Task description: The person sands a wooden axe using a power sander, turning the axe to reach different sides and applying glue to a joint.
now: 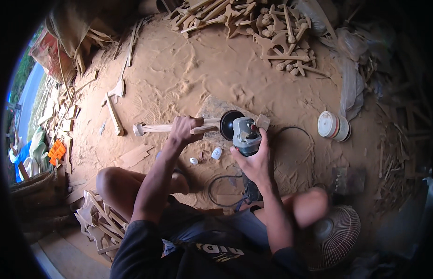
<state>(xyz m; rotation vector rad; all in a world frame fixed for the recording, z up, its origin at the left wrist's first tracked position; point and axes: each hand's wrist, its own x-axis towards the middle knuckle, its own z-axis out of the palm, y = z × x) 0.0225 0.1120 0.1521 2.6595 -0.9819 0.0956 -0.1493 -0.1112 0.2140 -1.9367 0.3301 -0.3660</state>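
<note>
My left hand (184, 129) is closed around a long carved wooden piece (156, 128), pale, with a knobbed end pointing left. My right hand (254, 160) grips the head of an angle grinder (246, 135), grey with a dark body running back toward my lap. Its round black disc (229, 124) faces the right end of the wood. Whether disc and wood touch, I cannot tell. Beneath them a flat block (211, 108) lies in the sawdust. A small white bottle (217, 152) and a white cap-like piece (193, 161) rest just in front of me.
Piles of carved wooden parts stand at the far side (284, 39) and by my left knee (102, 223). An axe (117, 88) lies far left. White tubs (332, 125) sit at right, a fan (335, 237) near my right knee. A black cable (211, 188) loops over the sawdust.
</note>
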